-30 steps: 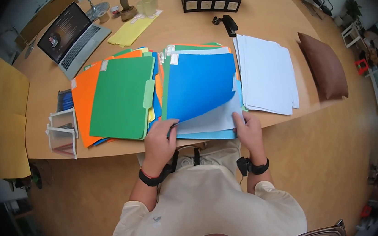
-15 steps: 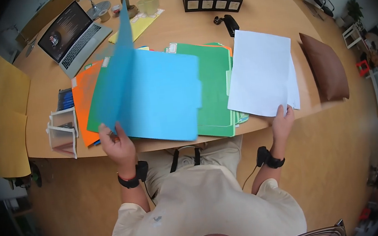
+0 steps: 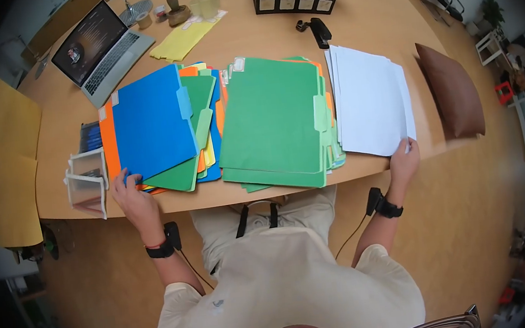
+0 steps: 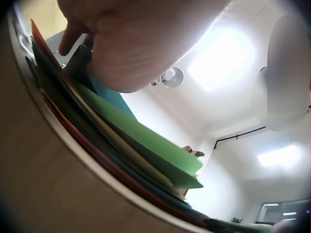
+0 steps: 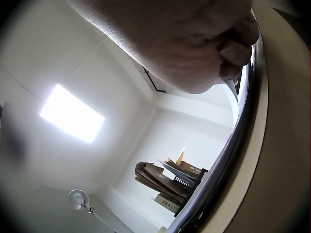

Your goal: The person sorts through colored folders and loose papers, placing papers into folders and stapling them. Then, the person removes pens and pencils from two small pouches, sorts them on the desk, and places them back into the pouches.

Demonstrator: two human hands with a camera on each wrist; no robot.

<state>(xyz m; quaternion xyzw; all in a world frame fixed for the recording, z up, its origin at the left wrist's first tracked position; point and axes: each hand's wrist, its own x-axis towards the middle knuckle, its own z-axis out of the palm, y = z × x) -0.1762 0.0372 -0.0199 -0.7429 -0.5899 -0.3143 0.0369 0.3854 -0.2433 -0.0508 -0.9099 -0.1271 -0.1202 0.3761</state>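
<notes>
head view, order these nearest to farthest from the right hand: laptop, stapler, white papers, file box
1. White papers: lower corner in the right hand's grip
2. Stapler: beyond the papers' upper left corner
3. File box: farther back, behind the stapler
4. Laptop: far left

bare table (image 3: pixel 256 40) behind the green folder (image 3: pixel 270 118), stapler (image 3: pixel 321 31) at its right, laptop (image 3: pixel 113 66) left, black organizer (image 3: pixel 296 5) beyond

On desk (image 3: pixel 249 40), L to R: zip pouches (image 3: pixel 87 190), L folder pile (image 3: pixel 182 176), mid folder pile (image 3: pixel 270 115), paper stack (image 3: pixel 368 101). Laptop (image 3: pixel 112 63) behind L pile; stapler (image 3: pixel 320 32) behind stack, organizer (image 3: pixel 294 5) farther back. L hand (image 3: pixel 138 204) at top folder (image 3: pixel 152 121)'s near L corner; R hand (image 3: pixel 405 163) at stack's near R corner.
</notes>
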